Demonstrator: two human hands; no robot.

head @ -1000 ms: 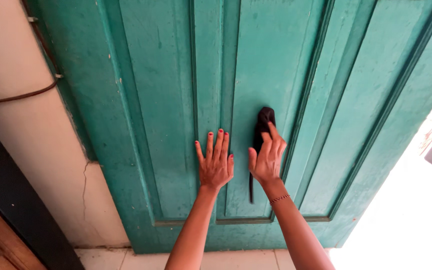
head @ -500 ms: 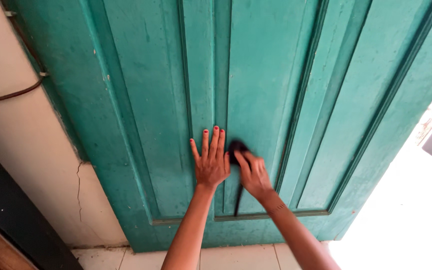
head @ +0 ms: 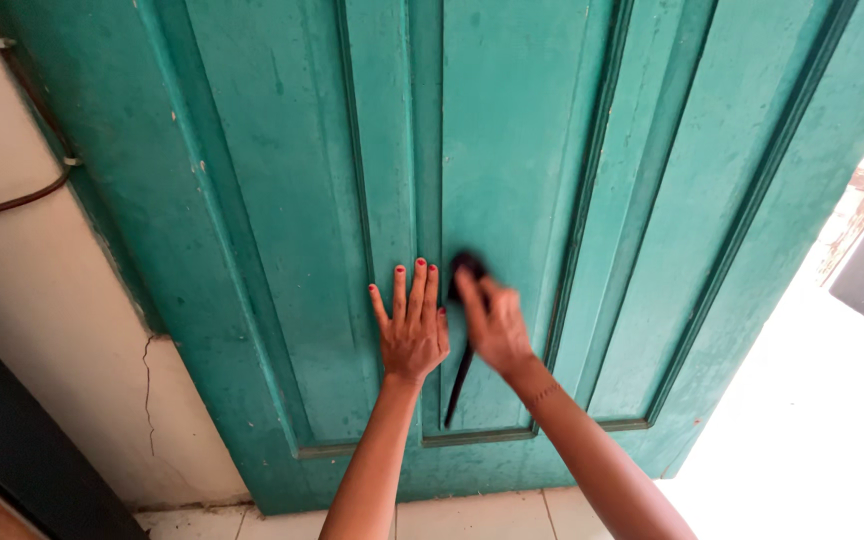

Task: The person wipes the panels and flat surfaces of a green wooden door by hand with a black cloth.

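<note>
Right hand (head: 497, 325) grips a black cloth (head: 466, 268) on the teal panelled door (head: 282, 200) — left hand (head: 412, 330) spread flat beside it.

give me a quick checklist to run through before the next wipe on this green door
1. Left hand braced flat on the green door, fingers spread: ok.
2. Right hand has the black cloth pressed to the panel: ok, though the hand is blurred.
3. Grip on the cloth: cannot tell how firm; a dark tail hangs loose below the hand.
4. The two hands are side by side without overlapping: ok.
5. Fingers kept out of the moulding grooves: ok for the left hand, cannot tell for the right.
6. Panel already clean: cannot tell; the paint looks scuffed and speckled.
</note>
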